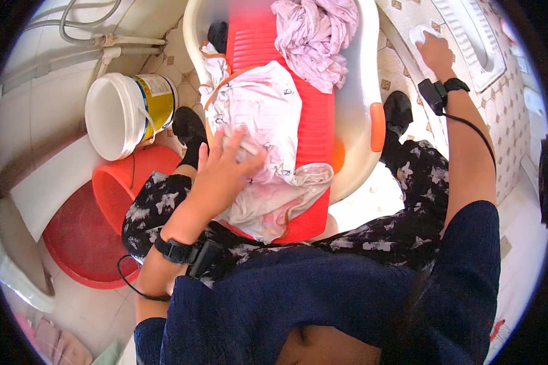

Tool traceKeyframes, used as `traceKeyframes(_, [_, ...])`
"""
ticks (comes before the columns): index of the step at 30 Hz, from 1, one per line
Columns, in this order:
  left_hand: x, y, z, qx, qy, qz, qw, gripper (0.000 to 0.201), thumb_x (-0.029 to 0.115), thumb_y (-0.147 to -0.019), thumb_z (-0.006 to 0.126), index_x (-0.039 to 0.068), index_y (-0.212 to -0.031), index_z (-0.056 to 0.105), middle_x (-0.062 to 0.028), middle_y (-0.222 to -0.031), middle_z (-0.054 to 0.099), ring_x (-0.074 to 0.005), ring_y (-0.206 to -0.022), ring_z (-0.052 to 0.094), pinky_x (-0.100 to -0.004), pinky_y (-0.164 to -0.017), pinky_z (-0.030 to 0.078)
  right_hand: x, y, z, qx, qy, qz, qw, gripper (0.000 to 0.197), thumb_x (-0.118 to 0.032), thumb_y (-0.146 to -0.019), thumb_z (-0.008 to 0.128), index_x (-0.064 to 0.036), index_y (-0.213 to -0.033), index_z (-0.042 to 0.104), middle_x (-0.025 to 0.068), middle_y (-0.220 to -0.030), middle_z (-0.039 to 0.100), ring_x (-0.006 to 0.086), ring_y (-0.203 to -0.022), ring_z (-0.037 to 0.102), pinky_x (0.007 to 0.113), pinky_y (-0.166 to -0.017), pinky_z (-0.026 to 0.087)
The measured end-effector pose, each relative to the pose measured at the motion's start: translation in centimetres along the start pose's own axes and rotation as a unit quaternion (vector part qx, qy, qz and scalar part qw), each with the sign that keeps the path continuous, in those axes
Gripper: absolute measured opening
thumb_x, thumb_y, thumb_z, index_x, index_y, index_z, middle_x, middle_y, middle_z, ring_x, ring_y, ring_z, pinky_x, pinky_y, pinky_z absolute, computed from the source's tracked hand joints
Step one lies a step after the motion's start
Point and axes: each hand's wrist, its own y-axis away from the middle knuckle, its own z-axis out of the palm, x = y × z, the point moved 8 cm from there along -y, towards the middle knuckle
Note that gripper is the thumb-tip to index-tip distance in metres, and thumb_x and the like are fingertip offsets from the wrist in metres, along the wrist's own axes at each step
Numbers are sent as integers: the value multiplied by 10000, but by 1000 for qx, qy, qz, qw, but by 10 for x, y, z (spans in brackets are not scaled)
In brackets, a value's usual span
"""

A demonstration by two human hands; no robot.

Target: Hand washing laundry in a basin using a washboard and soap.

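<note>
Left hand [224, 176], spread open, is on the white cloth [259, 97], which runs long-ways by the left edge of the red washboard [316, 128]; right hand [436, 56], far off, grips 1 white thing [419, 33] (can't tell what).

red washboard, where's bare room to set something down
The red washboard shows bare ridges right of the white garment, below the lilac cloth, and up top, left of that cloth. Its middle is crowded with the garment and left hand.
</note>
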Motion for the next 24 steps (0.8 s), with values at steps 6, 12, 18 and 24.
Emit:
traceKeyframes(6, [12, 10, 3, 31, 88, 97, 991, 525, 26, -602, 628, 156, -1103, 538, -110, -1179, 463, -304, -1146, 397, -387, -906, 364, 42, -31, 63, 77, -87, -96, 989, 307, -249, -810, 489, -33, -1025, 529, 187, -945, 585, 353, -874, 550, 440, -752, 437])
traceKeyframes(12, [8, 17, 1, 43, 114, 95, 988, 378, 21, -586, 617, 116, -949, 573, -80, -940, 487, -274, -955, 467, -370, -831, 395, 17, -25, 3, 99, 19, -129, 987, 292, -245, -791, 514, -18, -968, 566, 184, -874, 587, 337, -831, 561, 415, -734, 441])
traceKeyframes(18, [12, 28, 5, 78, 73, 92, 990, 360, 40, -602, 598, 104, -956, 579, -97, -915, 493, -278, -948, 474, -374, -827, 397, -156, 37, -98, -224, -633, -131, 729, 236, -260, -807, 559, -63, -930, 603, 1, -782, 581, 115, -714, 532, 248, -640, 435])
traceKeyframes(24, [12, 54, -18, 146, 75, 106, 981, 376, 72, -647, 592, 79, -1022, 559, -121, -964, 523, -300, -977, 487, -377, -850, 392, -339, 192, -143, -82, -397, -610, 681, 107, -138, -712, 551, -35, -699, 573, 143, -675, 570, 295, -642, 570, 376, -589, 455])
